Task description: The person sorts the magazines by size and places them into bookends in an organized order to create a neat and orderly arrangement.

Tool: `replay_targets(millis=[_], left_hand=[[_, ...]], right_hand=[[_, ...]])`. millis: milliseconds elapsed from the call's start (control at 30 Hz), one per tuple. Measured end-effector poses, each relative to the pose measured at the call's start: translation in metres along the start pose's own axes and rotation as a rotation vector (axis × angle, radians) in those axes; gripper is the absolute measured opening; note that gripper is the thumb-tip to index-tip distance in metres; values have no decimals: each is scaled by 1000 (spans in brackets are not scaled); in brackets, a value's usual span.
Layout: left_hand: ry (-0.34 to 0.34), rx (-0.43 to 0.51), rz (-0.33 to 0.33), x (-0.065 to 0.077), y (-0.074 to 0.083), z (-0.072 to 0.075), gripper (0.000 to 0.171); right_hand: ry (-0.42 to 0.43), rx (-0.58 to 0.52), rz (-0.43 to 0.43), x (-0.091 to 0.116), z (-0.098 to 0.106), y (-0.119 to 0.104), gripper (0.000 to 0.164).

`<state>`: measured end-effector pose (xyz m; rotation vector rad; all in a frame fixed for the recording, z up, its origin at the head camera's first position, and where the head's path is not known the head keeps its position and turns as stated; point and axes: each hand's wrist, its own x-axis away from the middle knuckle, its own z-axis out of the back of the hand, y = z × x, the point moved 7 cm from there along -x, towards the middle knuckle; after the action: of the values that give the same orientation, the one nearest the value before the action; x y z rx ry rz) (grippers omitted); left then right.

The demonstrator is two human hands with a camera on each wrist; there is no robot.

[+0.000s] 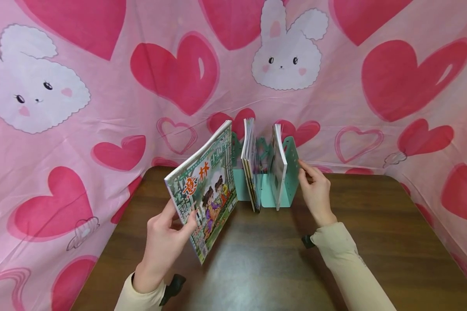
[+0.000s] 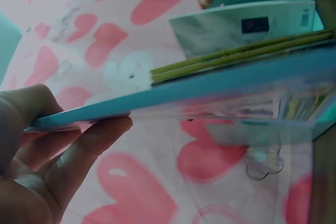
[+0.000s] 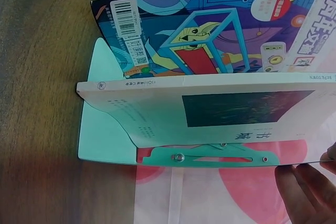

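My left hand point(image 1: 163, 239) holds a magazine point(image 1: 214, 190) upright and tilted, thumb on its illustrated front cover, fingers behind. In the left wrist view the spine of this magazine point(image 2: 173, 92) runs between thumb and fingers. The magazine's far edge is by the left end of a mint-green expandable bookend point(image 1: 292, 170). My right hand point(image 1: 317, 196) pinches the outer edge of the bookend's right end plate. Inside stand a group of thin magazines point(image 1: 250, 166) in the middle and a white-spined book point(image 3: 210, 108) near the right plate.
The bookend stands toward the back of a dark wooden table point(image 1: 358, 246). A pink cloth point(image 1: 233, 86) with hearts and rabbits hangs behind and at both sides. A dark strap point(image 1: 174, 288) shows at the left wrist.
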<state>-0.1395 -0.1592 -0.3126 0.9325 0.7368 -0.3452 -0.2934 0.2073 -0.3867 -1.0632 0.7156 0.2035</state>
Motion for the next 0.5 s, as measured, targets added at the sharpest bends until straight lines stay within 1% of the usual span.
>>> replay_targets(millis=[233,333,400,500], left_hand=[[-49,42,-3,-4,-13,-30,47],[-60,58,-9,-7,-17,-40,47],[-56,66,-12,-10,-19,-47,47],[-32,70,-15,-16,-24,-57,46]], right_hand=[[-2,7,-12,1,-1,0,30],[0,4,-7,1,-1,-2,30],[3,0,-3,1,-1,-2,30],[5,2,-2,0,-1,-2,30]])
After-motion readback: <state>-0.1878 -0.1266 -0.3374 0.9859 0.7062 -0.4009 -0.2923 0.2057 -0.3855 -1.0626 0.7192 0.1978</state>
